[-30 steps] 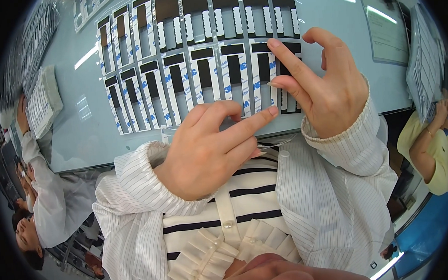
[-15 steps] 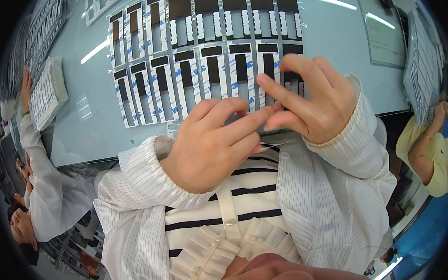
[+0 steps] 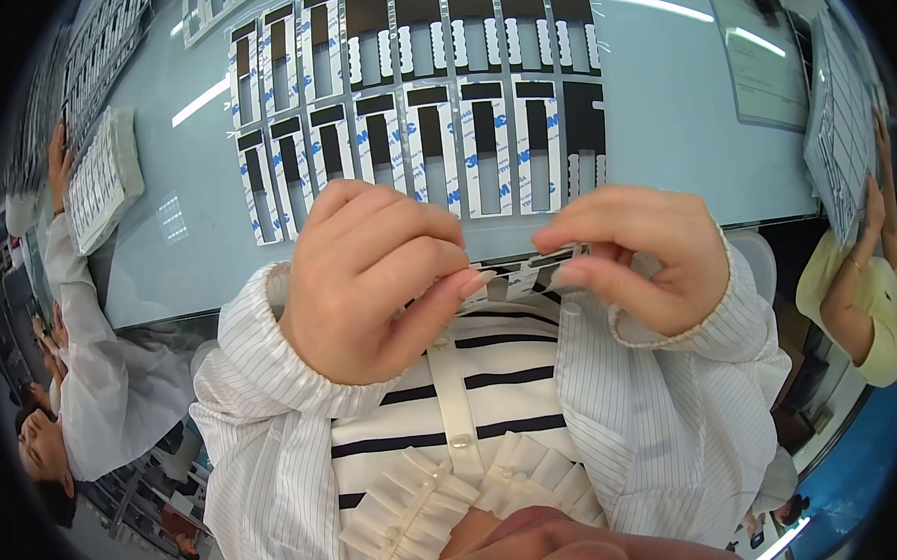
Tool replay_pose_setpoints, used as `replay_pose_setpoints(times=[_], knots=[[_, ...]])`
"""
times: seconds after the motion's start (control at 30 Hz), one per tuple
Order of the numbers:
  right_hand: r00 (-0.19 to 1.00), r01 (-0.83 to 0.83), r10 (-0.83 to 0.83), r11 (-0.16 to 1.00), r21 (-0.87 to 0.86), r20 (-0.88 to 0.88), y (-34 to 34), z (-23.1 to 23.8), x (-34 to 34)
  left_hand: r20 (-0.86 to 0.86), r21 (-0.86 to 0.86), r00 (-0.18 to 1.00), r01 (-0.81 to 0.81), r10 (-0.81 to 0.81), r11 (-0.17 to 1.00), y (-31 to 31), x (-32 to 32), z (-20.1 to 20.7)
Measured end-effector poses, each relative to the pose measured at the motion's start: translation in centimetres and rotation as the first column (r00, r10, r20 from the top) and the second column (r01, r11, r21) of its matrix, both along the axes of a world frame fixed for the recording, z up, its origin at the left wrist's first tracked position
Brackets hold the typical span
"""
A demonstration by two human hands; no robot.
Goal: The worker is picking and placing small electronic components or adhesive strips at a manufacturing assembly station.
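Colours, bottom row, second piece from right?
That piece is black and white with blue print; head view.

The left hand (image 3: 369, 283) and right hand (image 3: 658, 256) curl inward, apart, 2 thumbs (image 3: 619, 285) facing their bent fingers (image 3: 406, 222).

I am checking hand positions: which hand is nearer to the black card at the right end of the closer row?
The right hand: it is just below the black card in the picture. The left hand is farther away, below and to the left.

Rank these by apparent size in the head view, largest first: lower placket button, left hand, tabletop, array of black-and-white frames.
1. Tabletop
2. Array of black-and-white frames
3. Left hand
4. Lower placket button
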State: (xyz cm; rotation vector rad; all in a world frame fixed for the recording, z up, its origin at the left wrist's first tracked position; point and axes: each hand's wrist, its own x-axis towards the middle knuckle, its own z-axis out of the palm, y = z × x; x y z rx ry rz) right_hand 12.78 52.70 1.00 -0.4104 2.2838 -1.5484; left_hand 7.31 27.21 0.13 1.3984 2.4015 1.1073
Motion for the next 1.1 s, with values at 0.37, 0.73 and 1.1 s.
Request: replay_pose_setpoints(times=[0.37,0.73,1.1], knots=[[0.875,0.179,0.045,0.896,-0.407,0.483,0.0,0.1,-0.7,0.267,-0.1,0.962,-0.034,0.059,0.994,-0.4,-0.3,1.2],[0.688,0.205,0.183,0.879,-0.43,0.702,-0.4,0.5,-1.7,0.36,0.071,0.929,-0.116,0.083,0.991,-0.4,-0.2,0.2],[0.697,0.088,0.161,0.948,-0.307,0.699,-2.8,-1.4,-0.8,0.541,0.288,0.819,0.033,-0.191,0.957,-0.2,-0.7,1.2]])
